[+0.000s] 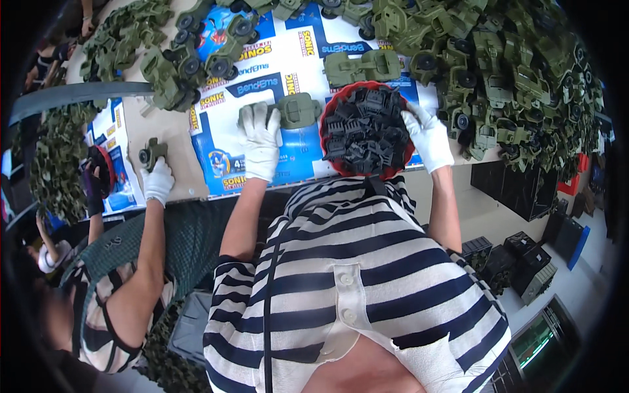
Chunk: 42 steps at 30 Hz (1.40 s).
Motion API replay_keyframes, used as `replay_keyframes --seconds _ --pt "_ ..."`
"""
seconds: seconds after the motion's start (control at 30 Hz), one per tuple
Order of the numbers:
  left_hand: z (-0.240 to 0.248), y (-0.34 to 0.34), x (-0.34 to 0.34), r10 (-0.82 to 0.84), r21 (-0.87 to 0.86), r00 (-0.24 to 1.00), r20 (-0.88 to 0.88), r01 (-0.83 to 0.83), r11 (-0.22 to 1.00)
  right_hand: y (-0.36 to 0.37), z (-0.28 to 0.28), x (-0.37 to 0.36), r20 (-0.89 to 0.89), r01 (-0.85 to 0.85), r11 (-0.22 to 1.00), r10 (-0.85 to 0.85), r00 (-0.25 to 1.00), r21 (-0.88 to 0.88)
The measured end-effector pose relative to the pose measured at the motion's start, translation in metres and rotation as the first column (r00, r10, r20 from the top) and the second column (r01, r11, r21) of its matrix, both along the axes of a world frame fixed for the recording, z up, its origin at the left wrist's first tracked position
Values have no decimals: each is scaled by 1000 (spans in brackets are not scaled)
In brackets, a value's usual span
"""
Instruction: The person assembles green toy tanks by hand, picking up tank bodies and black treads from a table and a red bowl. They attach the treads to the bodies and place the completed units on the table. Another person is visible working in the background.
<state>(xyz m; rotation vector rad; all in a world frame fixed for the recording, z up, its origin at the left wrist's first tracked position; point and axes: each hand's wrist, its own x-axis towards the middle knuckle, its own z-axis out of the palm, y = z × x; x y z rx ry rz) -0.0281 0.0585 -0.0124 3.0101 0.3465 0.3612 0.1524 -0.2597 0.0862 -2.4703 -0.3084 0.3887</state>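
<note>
My left hand [261,145], in a white glove, has its fingers closed over the left end of an olive-green toy vehicle body [300,110] lying on the table. To the right stands a red round basket [329,159] heaped with small black plastic parts [363,128]. At its right rim is my right hand [429,139], also gloved in white, fingers bent together with the tips against the rim and the parts there. Whether a part is pinched in them is hidden. Beyond the basket lies another green toy vehicle body [362,67].
Piles of green toy vehicles [498,72] with black wheels cover the right side; more vehicles [216,56] lie far left. Blue-and-white printed sheets [226,141] cover the table. At left, a co-worker's gloved hand [158,181] holds a green toy vehicle [152,154]. A grey curved bar [78,95] crosses there.
</note>
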Motion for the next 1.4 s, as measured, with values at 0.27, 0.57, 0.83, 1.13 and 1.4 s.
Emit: replay_keyframes --seconds 0.27,0.57,0.83,1.13,1.4 --pt "27 -7 -15 453 -455 784 425 -248 855 10 10 6 194 -292 956 288 938 -6" --pt "-15 3 42 855 -987 498 -142 -131 -88 74 -12 -19 145 -647 683 717 682 -339" --pt "81 -9 2 421 -983 906 35 107 -149 40 11 24 -702 85 904 263 662 419" --pt "130 -50 20 -173 -941 983 60 -2 -338 71 38 27 -230 -168 449 701 674 878" --pt "146 -58 20 -200 -985 979 -36 -69 -159 68 42 19 -587 14 692 601 543 722"
